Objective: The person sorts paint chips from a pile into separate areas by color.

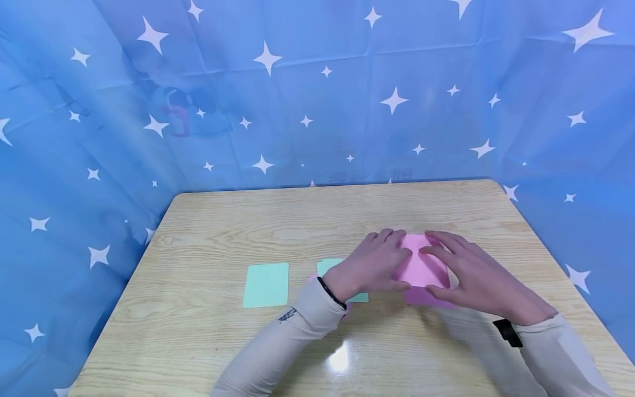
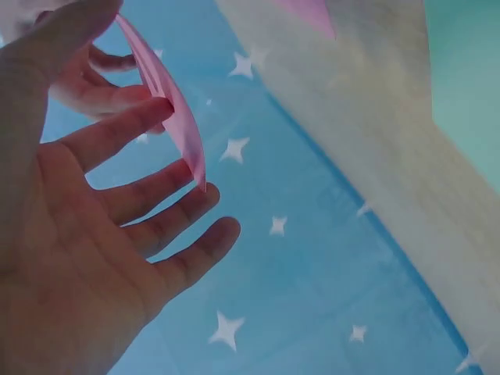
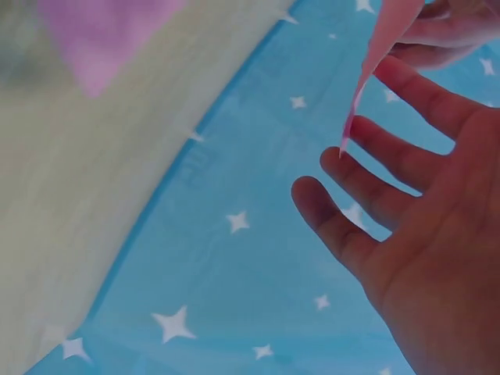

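Above the table, a square pink card is held between both hands; I cannot tell if it is one layer or several. My left hand holds its left side by the edge, with fingertips on the card in the left wrist view. On the opposite side my right hand grips the edge between thumb and fingers. The right wrist view shows those fingertips along the thin edge of the card. Below lies another pink piece, partly hidden by the held card and the right hand.
A mint green card lies flat on the wooden table, left of the hands. Under the left wrist are more green cards, with pink corners showing around them. A blue star-patterned cloth hangs behind the table.
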A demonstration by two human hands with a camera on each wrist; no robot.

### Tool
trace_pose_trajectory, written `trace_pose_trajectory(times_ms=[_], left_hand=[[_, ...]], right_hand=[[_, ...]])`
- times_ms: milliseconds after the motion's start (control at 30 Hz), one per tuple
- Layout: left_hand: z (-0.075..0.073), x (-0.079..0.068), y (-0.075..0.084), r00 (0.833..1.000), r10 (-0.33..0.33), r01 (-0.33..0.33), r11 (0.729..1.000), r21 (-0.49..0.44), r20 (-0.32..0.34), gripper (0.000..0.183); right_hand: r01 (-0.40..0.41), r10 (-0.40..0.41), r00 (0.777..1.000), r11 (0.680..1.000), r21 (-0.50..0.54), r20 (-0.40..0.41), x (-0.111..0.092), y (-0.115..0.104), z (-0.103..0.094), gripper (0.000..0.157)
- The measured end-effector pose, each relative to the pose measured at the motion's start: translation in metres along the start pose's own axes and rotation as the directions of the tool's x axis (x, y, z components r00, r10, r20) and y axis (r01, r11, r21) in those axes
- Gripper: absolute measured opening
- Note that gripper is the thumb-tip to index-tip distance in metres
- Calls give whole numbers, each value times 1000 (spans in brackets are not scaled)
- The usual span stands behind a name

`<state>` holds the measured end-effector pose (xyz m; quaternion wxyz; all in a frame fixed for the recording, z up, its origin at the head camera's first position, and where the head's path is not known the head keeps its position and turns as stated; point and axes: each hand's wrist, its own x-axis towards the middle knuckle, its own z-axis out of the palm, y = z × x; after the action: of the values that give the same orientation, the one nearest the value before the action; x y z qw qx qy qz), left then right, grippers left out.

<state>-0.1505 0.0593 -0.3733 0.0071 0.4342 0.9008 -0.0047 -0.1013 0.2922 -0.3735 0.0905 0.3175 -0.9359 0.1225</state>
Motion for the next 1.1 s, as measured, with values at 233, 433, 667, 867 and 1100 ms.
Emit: trace_pose_trajectory(times_ms=[233, 433, 667, 867, 1100], left_hand=[[20, 20, 22, 999, -7, 6, 1000, 18, 49, 56], [43, 29, 32, 998, 0, -3, 999, 36, 64, 48], [59, 37, 40, 997, -6, 3, 999, 35, 83, 42], [63, 40, 45, 991, -14, 8, 999, 41, 131, 45], [65, 42, 45, 986, -32, 30, 999, 16, 166, 45]], right_hand=[[-72, 73, 994, 997, -14, 78, -21, 15, 13, 63], [-127, 125, 985, 992, 12, 119, -33, 23, 30, 64], [-175, 164, 970, 983, 47, 181, -38, 31, 41, 63], [-196, 179, 960, 979, 63, 215, -41, 35, 51, 64], [-183, 165, 963, 981, 67, 214, -41, 39, 55, 60]])
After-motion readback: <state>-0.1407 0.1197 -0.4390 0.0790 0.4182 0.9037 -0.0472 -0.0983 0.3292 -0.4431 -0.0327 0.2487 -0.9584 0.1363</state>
